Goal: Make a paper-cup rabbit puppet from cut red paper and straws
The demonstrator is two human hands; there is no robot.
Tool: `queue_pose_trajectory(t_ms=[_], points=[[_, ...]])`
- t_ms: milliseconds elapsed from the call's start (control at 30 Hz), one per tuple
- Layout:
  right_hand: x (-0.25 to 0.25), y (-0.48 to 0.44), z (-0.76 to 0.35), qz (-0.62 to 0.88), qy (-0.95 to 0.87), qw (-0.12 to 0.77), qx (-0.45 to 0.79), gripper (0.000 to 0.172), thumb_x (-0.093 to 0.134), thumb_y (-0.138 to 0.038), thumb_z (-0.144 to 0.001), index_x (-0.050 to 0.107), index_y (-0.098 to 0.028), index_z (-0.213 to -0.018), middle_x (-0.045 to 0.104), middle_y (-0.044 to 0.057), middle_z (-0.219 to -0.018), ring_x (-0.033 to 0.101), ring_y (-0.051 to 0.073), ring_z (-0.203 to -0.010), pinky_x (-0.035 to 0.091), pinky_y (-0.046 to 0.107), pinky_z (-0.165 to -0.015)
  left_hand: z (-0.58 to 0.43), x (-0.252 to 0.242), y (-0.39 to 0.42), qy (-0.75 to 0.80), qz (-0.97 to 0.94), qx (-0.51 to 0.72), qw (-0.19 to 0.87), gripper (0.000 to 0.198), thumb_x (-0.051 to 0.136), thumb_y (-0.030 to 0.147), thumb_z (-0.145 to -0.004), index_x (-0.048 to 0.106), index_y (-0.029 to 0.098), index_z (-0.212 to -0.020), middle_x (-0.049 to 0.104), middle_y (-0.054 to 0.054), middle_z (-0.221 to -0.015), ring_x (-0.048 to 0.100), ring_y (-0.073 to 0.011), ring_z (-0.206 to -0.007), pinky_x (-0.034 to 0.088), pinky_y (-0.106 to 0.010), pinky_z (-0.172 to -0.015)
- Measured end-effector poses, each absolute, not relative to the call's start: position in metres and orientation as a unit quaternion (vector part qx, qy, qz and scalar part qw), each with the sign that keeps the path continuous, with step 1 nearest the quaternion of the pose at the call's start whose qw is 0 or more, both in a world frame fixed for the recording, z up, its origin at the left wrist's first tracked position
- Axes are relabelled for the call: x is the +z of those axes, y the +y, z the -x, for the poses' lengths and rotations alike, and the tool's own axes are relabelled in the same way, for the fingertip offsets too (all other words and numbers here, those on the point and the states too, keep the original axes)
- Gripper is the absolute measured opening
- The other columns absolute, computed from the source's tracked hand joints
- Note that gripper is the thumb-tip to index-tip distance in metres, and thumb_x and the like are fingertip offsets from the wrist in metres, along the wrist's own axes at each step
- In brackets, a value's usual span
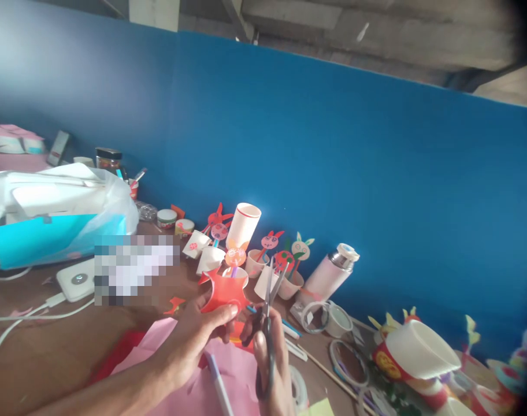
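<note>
A red star-shaped paper cut-out (pixel 223 294) is held pinched in the left hand (pixel 194 341), above the brown wooden desk (pixel 51 352). Black-handled steel scissors (pixel 270 300) are gripped in the right hand (pixel 270 361), with the blades slightly parted just beside the cut-out. Risk judged: the left thumb lies near the blades and could be nicked. A thin paper point could be clipped off if the paper is twisted.

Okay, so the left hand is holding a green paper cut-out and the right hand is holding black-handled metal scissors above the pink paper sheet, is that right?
Not quite: the left hand holds a red paper cut-out, not a green one. The head view shows it, with the black-handled metal scissors in the right hand above the pink paper sheet.
</note>
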State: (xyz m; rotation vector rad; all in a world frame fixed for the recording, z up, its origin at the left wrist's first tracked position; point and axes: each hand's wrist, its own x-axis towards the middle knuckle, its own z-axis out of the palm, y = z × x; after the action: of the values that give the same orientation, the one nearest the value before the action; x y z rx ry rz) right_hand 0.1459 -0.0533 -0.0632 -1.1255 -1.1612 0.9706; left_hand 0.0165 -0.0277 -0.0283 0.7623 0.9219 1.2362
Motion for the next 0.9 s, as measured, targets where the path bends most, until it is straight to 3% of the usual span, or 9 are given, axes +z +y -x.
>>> queue_pose_trajectory(t_ms=[267,400,567,733,900], points=[[-0.093,-0.061,-0.134,0.443,-0.557,0.577,0.401,0.053,0.056,-0.057,-0.075,0.05,-0.022,-0.113,0.061,0.008,-0.099,0.057,0.026,-0.094,0.048,0.032,-0.072,-0.007,-0.031,-0.023,0.399,-0.342,0.567,0.634,0.017,0.066,0.028,-0.068,0.063,0.014,-0.076,0.06,-0.001,-0.066,0.054,-0.0141,-0.061,0.045,-0.03,-0.064],[-0.104,-0.067,-0.133,0.442,-0.556,0.566,0.418,0.059,0.06,-0.059,-0.071,0.05,-0.022,-0.116,0.064,0.008,-0.094,0.06,0.025,-0.085,0.049,0.031,-0.07,-0.007,-0.026,-0.025,0.436,-0.322,0.554,0.632,0.019,0.066,0.028,-0.067,0.064,0.014,-0.08,0.065,-0.003,-0.071,0.06,-0.0181,-0.069,0.047,-0.032,-0.07],[-0.104,-0.072,-0.132,0.446,-0.544,0.562,0.435,0.056,0.057,-0.06,-0.073,0.052,-0.025,-0.116,0.064,0.006,-0.094,0.061,0.024,-0.085,0.049,0.032,-0.077,-0.009,-0.01,-0.033,0.45,-0.305,0.524,0.656,0.016,0.07,0.027,-0.063,0.062,0.016,-0.072,0.062,0.001,-0.062,0.061,-0.0165,-0.064,0.049,-0.029,-0.068],[-0.097,-0.076,-0.129,0.474,-0.519,0.567,0.43,0.054,0.063,-0.055,-0.071,0.053,-0.025,-0.115,0.061,0.006,-0.108,0.057,0.024,-0.097,0.048,0.03,-0.082,-0.012,-0.017,-0.033,0.453,-0.314,0.533,0.642,0.012,0.067,0.025,-0.065,0.059,0.016,-0.069,0.062,0.001,-0.061,0.062,-0.0168,-0.064,0.05,-0.029,-0.066],[-0.09,-0.078,-0.13,0.491,-0.525,0.548,0.429,0.052,0.063,-0.055,-0.071,0.054,-0.026,-0.112,0.062,0.004,-0.1,0.059,0.021,-0.091,0.048,0.027,-0.079,-0.014,-0.021,-0.031,0.464,-0.35,0.527,0.62,0.013,0.064,0.025,-0.067,0.061,0.015,-0.074,0.065,-0.001,-0.063,0.061,-0.0165,-0.054,0.051,-0.03,-0.061]])
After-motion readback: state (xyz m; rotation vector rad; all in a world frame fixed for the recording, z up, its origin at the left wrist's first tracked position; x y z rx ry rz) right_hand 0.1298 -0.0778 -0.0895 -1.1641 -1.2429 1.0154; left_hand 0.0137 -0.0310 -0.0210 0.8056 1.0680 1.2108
